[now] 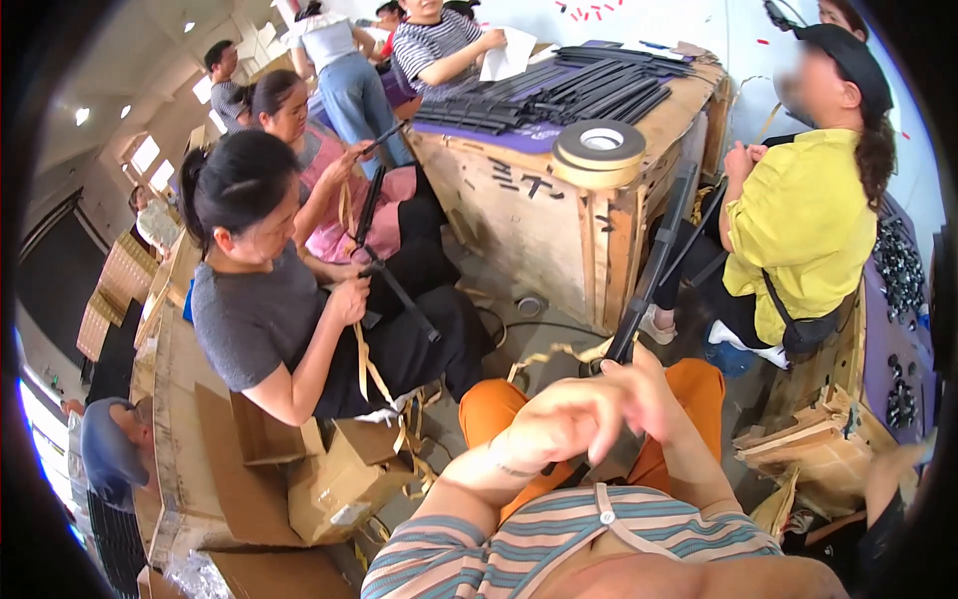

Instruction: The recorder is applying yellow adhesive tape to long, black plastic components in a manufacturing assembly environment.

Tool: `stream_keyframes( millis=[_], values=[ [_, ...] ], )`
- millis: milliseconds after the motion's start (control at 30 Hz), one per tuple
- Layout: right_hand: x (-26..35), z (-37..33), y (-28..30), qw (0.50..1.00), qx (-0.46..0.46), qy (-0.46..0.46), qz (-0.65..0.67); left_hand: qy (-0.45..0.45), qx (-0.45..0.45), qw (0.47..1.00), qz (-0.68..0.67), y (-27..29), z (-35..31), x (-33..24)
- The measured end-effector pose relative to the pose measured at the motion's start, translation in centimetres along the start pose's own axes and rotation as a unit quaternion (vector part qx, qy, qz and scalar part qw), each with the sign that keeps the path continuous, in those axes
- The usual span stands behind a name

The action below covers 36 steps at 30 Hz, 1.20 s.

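Observation:
Over my lap, a long black bar [654,262] runs up and away from my hands toward the table. Its near end passes beneath them. My right hand [647,394] is closed around the bar near its lower part. Across the bar lies my left hand [571,417], its fingers bent and smeared by motion; whether they grip anything is unclear. A tan paper strip [544,355] curls beside the bar, just beyond my left hand. Where the strip ends is hidden.
A wooden table [519,215] ahead carries many black bars [589,95] and tape rolls [599,145]. Co-workers sit close at left, one holding a black bar [399,295], and another sits at right in yellow. Cardboard boxes [344,474] stand at lower left; a wooden crate [813,444] lies right.

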State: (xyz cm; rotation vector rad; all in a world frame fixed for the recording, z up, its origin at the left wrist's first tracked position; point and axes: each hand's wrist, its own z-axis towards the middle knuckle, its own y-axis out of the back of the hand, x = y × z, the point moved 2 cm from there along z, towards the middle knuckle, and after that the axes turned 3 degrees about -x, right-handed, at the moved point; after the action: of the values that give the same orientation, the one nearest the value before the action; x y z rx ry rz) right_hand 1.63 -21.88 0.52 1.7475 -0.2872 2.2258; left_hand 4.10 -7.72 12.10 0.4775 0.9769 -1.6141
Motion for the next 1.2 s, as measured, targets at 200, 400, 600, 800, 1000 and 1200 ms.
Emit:
stream_keyframes(
  millis=[200, 400, 600, 800, 1000, 1200],
  values=[
    [1.1, -0.1, 1.7, 0.995, -0.040, 0.074, -0.047, 0.152, -0.341, 0.909, 0.188, 6.4, -9.7, 5.9],
    [3.3, -0.8, 0.8, 0.999, -0.026, 0.014, -0.016, 0.140, -0.301, 0.815, 0.474, 6.4, -12.9, 7.4],
    [4.0, -1.5, 1.1, 1.000, -0.007, -0.006, -0.008, 0.323, -0.222, 0.918, 0.059, 5.1, -14.0, 8.6],
    [4.2, 0.1, 1.0, 0.999, -0.011, 0.037, 0.028, 0.340, -0.160, 0.927, 0.018, 6.3, -12.2, 8.0],
    [3.7, 2.1, 2.3, 0.967, 0.060, -0.027, 0.247, 0.244, -0.259, 0.932, 0.061, 5.7, -9.6, 7.1],
    [2.4, -0.2, 1.8, 0.961, 0.125, -0.107, 0.224, 0.136, -0.279, 0.949, 0.045, 6.3, -8.4, 6.5]
  ],
)
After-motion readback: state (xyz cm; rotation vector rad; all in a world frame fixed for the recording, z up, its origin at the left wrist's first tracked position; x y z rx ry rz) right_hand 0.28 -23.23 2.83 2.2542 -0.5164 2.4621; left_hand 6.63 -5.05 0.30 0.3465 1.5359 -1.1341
